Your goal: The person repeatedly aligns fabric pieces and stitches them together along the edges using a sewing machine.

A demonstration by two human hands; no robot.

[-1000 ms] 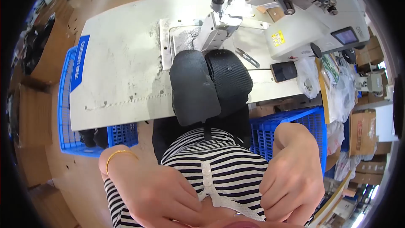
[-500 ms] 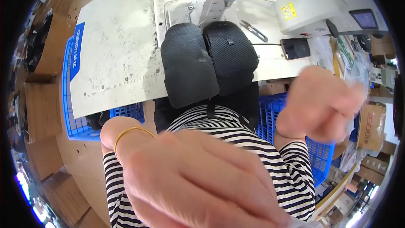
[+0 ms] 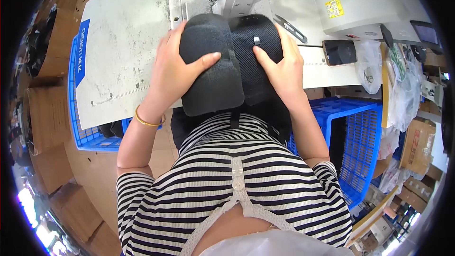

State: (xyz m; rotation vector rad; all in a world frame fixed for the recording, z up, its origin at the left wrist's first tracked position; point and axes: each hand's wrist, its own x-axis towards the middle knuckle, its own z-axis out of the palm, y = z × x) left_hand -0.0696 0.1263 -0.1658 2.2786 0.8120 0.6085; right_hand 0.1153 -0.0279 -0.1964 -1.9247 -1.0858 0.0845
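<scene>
Two black padded fabric pieces with rounded ends lie side by side at the table's front edge, partly overhanging it. My left hand (image 3: 173,64) grips the smooth left pad (image 3: 213,83), fingers at its outer side and thumb across its top. My right hand (image 3: 286,64) holds the ribbed right pad (image 3: 253,61), which looks stacked on more black material. My right thumb rests just below a small shiny tab (image 3: 257,41) on it. Behind the pads stands the white sewing machine head (image 3: 239,0).
Thread snips (image 3: 291,29) and a dark phone (image 3: 339,52) lie to the right on the white table (image 3: 123,52). The machine's arm body (image 3: 369,4) is at the upper right. Blue crates (image 3: 353,147) stand below the table, and cardboard boxes (image 3: 50,116) line the left.
Both hands, raised near the camera before, have come down onto the black pads and now hold them from either side. The pads have barely shifted.
</scene>
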